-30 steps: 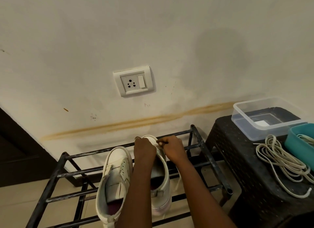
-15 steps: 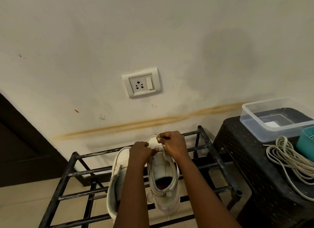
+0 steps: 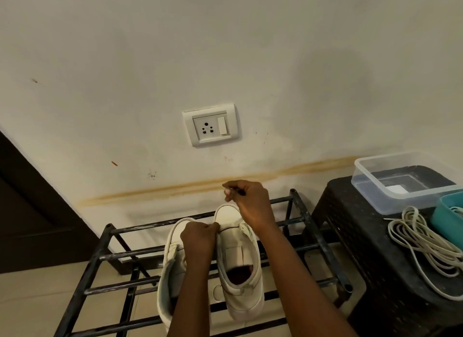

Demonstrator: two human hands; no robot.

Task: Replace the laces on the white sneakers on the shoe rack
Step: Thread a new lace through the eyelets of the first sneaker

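Left hand (image 3: 199, 239) holds sneaker (image 3: 236, 252), toe toward wall (image 3: 225, 60).

There were two white sneakers (image 3: 235, 256), two hands (image 3: 198, 239), one dark lace (image 3: 229, 228), one rack (image 3: 318, 236); at three o'clock, one stool (image 3: 375, 274), two tubs (image 3: 390, 198).
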